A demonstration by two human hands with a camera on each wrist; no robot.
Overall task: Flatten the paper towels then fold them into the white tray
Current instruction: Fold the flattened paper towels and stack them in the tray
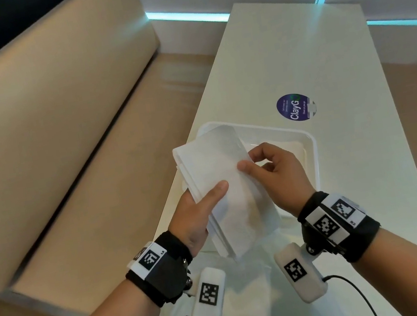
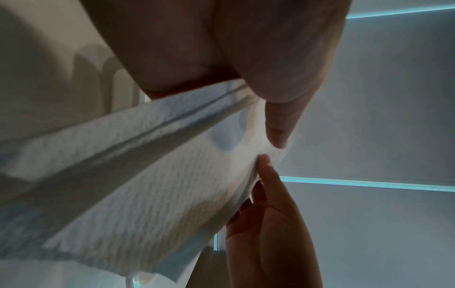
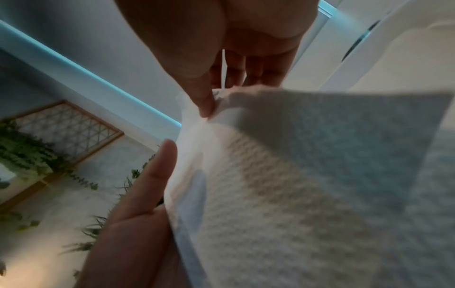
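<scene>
A folded white paper towel (image 1: 223,183) hangs in the air in front of the white tray (image 1: 307,140). My left hand (image 1: 199,209) grips its left side, thumb laid across the top. My right hand (image 1: 271,172) pinches its right edge between thumb and forefinger. In the left wrist view the embossed paper towel (image 2: 147,175) runs under my left thumb (image 2: 278,109), and the right hand's fingers (image 2: 268,175) touch its edge. In the right wrist view the right thumb (image 3: 199,93) presses on the paper towel (image 3: 283,185), with the left thumb (image 3: 157,167) beside it. Another flat paper towel (image 1: 245,307) lies on the table below my wrists.
The long white table (image 1: 296,64) carries a round blue sticker (image 1: 294,108) beyond the tray. A beige bench (image 1: 44,136) runs along the left. Cables from the wrist cameras trail over the table's near edge.
</scene>
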